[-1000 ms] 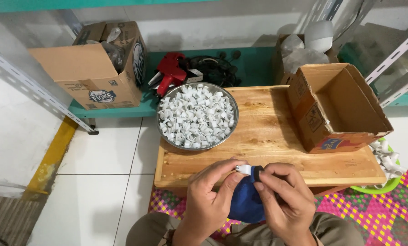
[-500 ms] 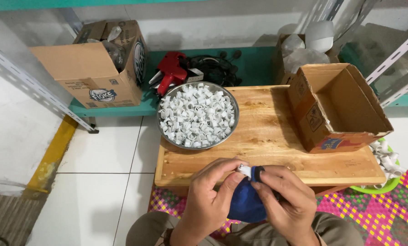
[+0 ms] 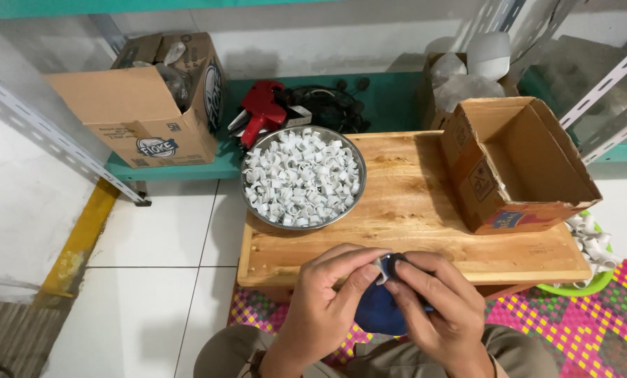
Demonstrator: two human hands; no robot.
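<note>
The white clip [image 3: 381, 269] seems pressed lower between both thumbs now, the right hand [image 3: 436, 308] covering more blue.

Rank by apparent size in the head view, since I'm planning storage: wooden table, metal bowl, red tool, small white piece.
1. wooden table
2. metal bowl
3. red tool
4. small white piece, pinched between both hands

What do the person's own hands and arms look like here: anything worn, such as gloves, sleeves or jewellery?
Both hands are bare: no gloves on the left hand or the right hand, and no rings visible on the fingers. The little of each wrist that shows has no sleeve on it. A dark band, perhaps a watch or bracelet, seems to sit at the left wrist; too little shows to tell.
</note>
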